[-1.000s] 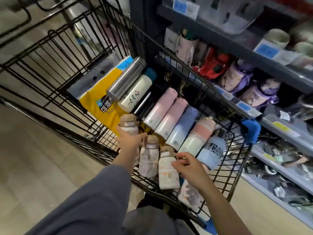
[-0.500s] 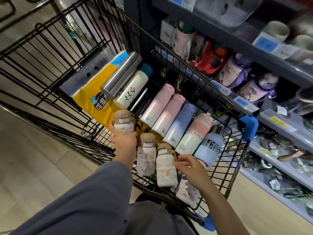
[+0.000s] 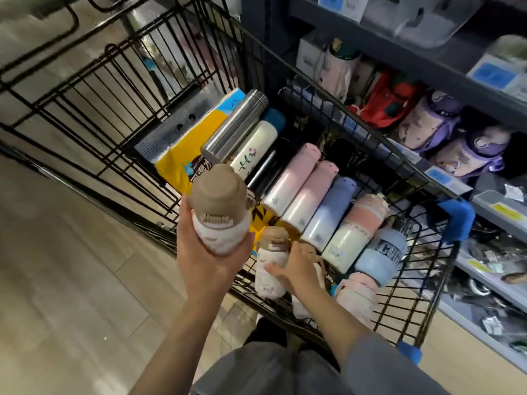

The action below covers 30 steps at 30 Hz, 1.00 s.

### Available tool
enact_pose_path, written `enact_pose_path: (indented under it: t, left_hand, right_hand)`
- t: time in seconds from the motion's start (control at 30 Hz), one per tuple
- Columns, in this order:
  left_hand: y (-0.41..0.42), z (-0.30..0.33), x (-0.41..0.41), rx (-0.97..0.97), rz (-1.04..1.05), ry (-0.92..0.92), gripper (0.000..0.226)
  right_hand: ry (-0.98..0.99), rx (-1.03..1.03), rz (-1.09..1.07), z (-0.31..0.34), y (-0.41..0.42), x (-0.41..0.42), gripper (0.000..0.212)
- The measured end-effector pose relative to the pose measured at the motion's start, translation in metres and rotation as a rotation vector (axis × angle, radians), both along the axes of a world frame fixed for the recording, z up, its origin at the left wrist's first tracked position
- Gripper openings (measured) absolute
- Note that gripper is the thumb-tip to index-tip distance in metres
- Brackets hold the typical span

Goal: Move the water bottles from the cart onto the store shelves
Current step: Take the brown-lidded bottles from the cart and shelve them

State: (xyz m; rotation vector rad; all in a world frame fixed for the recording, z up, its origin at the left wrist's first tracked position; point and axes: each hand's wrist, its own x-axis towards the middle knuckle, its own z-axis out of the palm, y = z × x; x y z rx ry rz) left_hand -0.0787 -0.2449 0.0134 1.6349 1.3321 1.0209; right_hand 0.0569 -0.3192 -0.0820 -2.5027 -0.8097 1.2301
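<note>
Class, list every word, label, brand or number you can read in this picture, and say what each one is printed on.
"COR": part of large white letters on the blue bottle; the rest is cut off.
Yellow packet: dark logo with white characters, too blurred to read.
Blue shelf tags: too blurred.
Yellow shelf tags: too blurred.
Small marks at the base of the pink bottle: too small.

The cart [image 3: 328,89] is black wire with blue corner caps. In it lie a yellow pack [image 3: 182,155], a bare steel flask [image 3: 233,126], a cream flask [image 3: 253,151] with a painted flower stem and teal cap, two pink bottles [image 3: 296,186], and a pale blue one [image 3: 328,212]. The lifted bottle [image 3: 218,215] is white with faint pink print (too blurred to read) under a tan lid.
</note>
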Motion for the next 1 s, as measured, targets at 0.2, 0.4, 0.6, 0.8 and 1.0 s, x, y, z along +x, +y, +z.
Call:
enact_pose_path:
  t: [0.2,0.4,0.6,0.8,1.0]
  left_hand:
    - [-0.001,-0.012,-0.009,-0.015,0.054,0.146,0.110]
    - [-0.001,-0.011,-0.009,-0.054,0.090,0.157,0.109]
    - [0.000,-0.013,-0.007,-0.037,0.058,0.167,0.112]
    - [0.002,-0.011,-0.003,-0.066,0.076,0.167,0.118]
    - [0.005,0.004,0.003,-0.056,0.101,-0.080,0.103]
  right_hand:
    - [-0.085,-0.008,0.126,-0.023,0.020,-0.011,0.098]
    - [-0.090,-0.018,0.251,-0.037,0.024,-0.025,0.113]
    - [-0.001,0.052,0.115,-0.041,0.026,-0.022,0.114]
    - [0.102,0.137,-0.053,-0.032,0.031,-0.013,0.109]
    - [0.131,0.368,-0.208,0.019,0.019,0.002,0.102]
